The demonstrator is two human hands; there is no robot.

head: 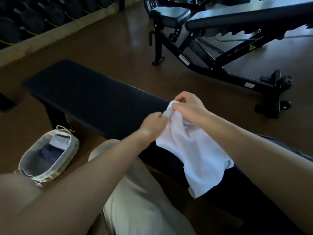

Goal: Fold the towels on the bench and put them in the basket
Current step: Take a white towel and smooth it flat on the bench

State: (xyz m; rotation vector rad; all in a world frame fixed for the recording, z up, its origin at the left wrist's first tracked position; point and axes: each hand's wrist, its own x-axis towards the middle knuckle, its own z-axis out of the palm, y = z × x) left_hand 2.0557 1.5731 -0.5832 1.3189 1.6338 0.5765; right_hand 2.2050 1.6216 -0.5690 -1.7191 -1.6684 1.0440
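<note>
Both hands hold a white towel (191, 150) above the near end of the black padded worktop (94, 99): the left hand (153, 125) pinches its bunched upper edge with curled fingers, and the right hand (188, 106) grips the same edge just beside it, while the rest of the cloth hangs down and drapes over the worktop's near part. On the brown floor (118, 48) to the left stands a cloth-lined wicker basket (71, 156), already containing a folded white towel (60, 142) and a folded dark blue towel (49, 154). An adjustable weight bench (220, 31) stands beyond, well apart.
</note>
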